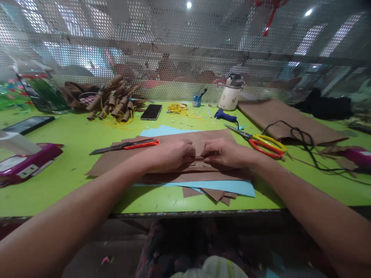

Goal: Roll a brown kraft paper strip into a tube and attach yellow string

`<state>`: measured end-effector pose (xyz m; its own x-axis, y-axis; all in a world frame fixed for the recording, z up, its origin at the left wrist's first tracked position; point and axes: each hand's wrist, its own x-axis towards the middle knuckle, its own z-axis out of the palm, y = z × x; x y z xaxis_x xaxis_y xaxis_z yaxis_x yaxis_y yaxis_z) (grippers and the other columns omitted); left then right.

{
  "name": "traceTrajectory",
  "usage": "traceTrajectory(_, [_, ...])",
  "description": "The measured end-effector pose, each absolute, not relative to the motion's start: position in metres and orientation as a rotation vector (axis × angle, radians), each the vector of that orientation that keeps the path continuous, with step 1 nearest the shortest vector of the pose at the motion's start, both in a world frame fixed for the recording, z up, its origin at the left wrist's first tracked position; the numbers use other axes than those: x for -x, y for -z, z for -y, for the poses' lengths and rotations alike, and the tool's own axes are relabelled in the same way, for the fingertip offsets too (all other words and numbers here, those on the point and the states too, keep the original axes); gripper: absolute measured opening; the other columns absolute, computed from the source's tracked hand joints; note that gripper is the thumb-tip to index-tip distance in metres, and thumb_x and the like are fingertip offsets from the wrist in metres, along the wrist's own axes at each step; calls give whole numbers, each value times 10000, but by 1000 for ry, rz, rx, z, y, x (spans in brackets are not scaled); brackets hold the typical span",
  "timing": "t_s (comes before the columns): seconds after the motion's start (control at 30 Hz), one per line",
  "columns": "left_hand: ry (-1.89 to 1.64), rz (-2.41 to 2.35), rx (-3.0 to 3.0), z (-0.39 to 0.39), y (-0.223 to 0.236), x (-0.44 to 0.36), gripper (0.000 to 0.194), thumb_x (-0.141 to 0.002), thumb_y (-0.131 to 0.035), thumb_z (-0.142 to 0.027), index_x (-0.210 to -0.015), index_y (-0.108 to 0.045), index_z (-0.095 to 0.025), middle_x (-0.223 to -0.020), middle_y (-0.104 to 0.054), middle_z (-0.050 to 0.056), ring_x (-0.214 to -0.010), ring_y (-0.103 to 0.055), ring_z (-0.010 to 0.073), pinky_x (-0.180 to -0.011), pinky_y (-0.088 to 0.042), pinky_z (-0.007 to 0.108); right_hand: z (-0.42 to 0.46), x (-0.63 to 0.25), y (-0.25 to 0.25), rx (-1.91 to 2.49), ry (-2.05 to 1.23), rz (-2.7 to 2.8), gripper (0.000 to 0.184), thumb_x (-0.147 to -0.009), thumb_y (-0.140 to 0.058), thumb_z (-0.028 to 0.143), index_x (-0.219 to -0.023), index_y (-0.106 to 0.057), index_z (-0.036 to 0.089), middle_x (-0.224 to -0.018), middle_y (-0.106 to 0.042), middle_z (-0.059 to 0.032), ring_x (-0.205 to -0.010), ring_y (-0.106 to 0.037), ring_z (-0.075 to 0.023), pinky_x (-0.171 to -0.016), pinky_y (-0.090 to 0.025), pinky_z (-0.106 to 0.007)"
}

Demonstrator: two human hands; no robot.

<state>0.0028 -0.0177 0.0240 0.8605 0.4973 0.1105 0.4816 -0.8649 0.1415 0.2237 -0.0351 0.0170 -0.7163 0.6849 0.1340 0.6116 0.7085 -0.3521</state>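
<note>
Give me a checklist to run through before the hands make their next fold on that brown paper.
1. Both hands on the paper: left hand and right hand pinch the small brown paper piece together. Ok.
2. Fold edge aligned: hidden under the fingers. Cannot tell.
3. Brown paper sheets lie flat on the green table. Ok.
4. Utility knife lies on the sheets, close to the left hand; whether its blade is out is unclear. Cannot tell.
5. Scissors lie apart from the right hand. Ok.
</note>
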Motion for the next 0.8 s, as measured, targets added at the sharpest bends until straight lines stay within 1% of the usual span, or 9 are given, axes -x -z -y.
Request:
traceTrajectory(0.1, [-224,-752,-2932,17,-24,-1,167,-812,-470,-206,-765,-629,-186,-738,-620,22,-619,-521,125,-591,-349,247,36,-225,-18,988,-406,2667,112,-824,-568,168,-870,-662,128,-842,-626,-65,-764,-554,-149,-690,-415,-250])
traceTrajectory(0.2, [-201,-749,-2925,16,-24,-1,182,-825,-467,-219,-777,-638,-182,-757,-620,31,-630,-532,126,-601,-361,247,38,-223,-19,1017,-352,2699,108,-831,-555,164,-854,-657,139,-851,-630,-62,-766,-553,-153,-690,-408,-257])
traceTrajectory(0.37, [-231,-855,-2935,19,-20,-12,233,-871,-444,-299,-892,-637,-170,-859,-628,62,-719,-565,160,-644,-404,261,43,-214,-17,1177,-199,2696,160,-867,-504,223,-875,-645,148,-889,-650,-77,-812,-564,-181,-695,-386,-279])
traceTrajectory(0.5, [-253,-847,-2942,21,-16,-18,221,-881,-441,-278,-944,-618,-162,-933,-630,75,-772,-572,171,-698,-422,276,45,-210,-16,1204,-180,2674,155,-868,-500,228,-894,-633,152,-905,-652,-79,-825,-563,-189,-690,-376,-282])
traceTrajectory(0.63, [-248,-798,-2936,21,-16,-15,206,-884,-428,-269,-908,-605,-166,-918,-617,59,-725,-550,148,-650,-405,255,44,-212,-17,1178,-234,2693,138,-860,-509,213,-887,-631,155,-919,-644,-78,-850,-558,-186,-711,-373,-278])
traceTrajectory(0.8, [-135,-826,-2934,20,-24,-10,197,-871,-420,-247,-807,-582,-154,-831,-600,51,-663,-516,132,-592,-368,237,44,-217,-20,1179,-289,2719,114,-848,-511,176,-879,-620,159,-926,-631,-73,-864,-546,-182,-731,-371,-275])
